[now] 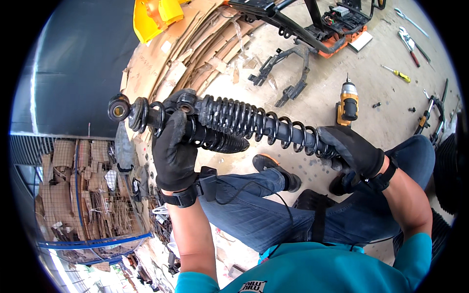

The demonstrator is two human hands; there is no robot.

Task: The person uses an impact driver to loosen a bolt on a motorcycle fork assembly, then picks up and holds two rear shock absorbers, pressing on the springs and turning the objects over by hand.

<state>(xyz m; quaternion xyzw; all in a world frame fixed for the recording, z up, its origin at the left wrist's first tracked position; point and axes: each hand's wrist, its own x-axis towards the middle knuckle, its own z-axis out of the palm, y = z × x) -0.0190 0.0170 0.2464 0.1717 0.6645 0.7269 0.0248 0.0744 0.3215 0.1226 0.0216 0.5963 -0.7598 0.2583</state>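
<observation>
Two black coil-spring shock absorbers are held up in front of me, lying across each other at a shallow angle. My left hand, in a black glove, is closed around the rear shock absorber, whose round end eye sticks out to the left. The left fingers also reach the eye end of the front shock absorber. Around that one's right end my gloved right hand is closed, over the last coils. The far end of the front shock absorber is hidden inside the right glove.
On the floor beyond are a yellow-black cordless drill, a black metal bracket, a screwdriver and an adjustable wrench. A black vehicle frame stands at the back. Flattened cardboard and a wire cage are leftward.
</observation>
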